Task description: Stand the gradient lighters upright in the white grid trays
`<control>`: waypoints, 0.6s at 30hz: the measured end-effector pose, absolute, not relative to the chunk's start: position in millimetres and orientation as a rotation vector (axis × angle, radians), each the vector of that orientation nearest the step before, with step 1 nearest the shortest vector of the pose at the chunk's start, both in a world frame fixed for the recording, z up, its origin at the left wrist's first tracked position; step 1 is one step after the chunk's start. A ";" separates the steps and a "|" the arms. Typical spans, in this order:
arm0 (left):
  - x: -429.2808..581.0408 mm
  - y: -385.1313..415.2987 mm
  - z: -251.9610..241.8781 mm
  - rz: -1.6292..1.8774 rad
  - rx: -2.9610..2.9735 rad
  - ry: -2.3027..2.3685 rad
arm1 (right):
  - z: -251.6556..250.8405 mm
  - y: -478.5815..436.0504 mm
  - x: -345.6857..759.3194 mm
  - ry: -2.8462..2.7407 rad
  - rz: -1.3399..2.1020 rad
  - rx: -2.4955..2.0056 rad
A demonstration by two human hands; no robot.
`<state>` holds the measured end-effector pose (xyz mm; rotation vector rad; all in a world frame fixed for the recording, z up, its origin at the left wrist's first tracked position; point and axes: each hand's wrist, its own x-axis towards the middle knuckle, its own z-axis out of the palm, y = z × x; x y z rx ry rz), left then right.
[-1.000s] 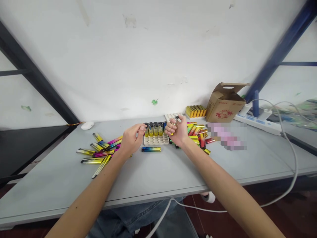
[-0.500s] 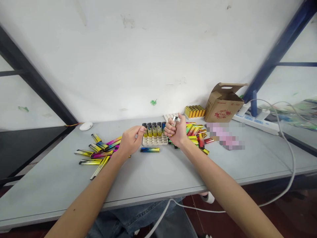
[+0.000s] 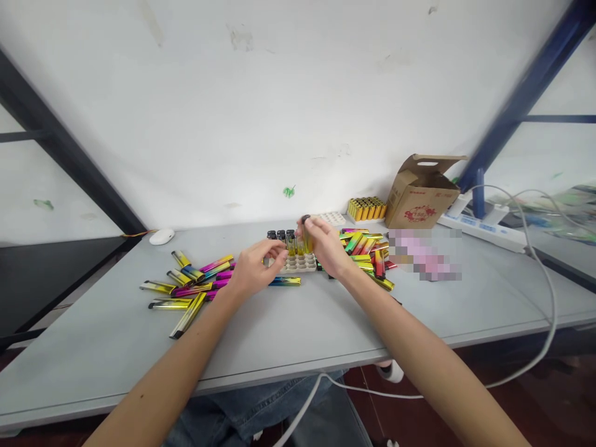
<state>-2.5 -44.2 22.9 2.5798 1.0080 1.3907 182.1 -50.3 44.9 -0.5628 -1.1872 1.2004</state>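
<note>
My right hand [image 3: 325, 243] is closed around an upright lighter [image 3: 307, 238] with a dark top and a yellowish body, at the right part of a pale holed tray [image 3: 305, 265]. Several yellow, black-topped lighters [image 3: 291, 243] stand in the back rows of that tray. My left hand [image 3: 257, 264] hovers at the tray's front left. Its fingers are loosely curved, with thumb and forefinger apart and nothing visible between them. Below it, partly covered, lies a blue-and-yellow lighter [image 3: 288, 282] on the table.
Shiny multicoloured lighters [image 3: 189, 316] lie scattered at left, and another heap [image 3: 365, 248] is at right. Behind are a second holed tray [image 3: 334, 218], a tray of orange-yellow lighters [image 3: 367, 210] and an open cardboard box [image 3: 419, 202]. A power strip [image 3: 488, 233] and a white case [image 3: 161, 236] rest farther out.
My right hand has turned and moved left to the tray with its lighter. My left hand has shifted right, and its thumb and forefinger have parted.
</note>
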 end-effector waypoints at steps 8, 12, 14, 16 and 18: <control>9.1 -52.2 22.0 1.240 2.451 0.989 | 40.8 -62.8 173.6 -1.632 0.849 -0.649; 9.3 -53.8 24.9 1.240 2.220 1.041 | 40.5 -59.2 175.2 -1.626 0.807 -0.657; 9.1 -51.9 27.2 1.312 1.993 0.993 | 40.7 -55.7 177.6 -1.568 0.786 -0.698; 8.0 -48.5 30.3 1.360 1.733 0.916 | 40.2 -51.9 180.1 -1.505 0.776 -0.762; 6.0 -44.8 34.3 1.333 1.494 0.830 | 38.5 -48.4 181.9 -1.454 0.777 -0.814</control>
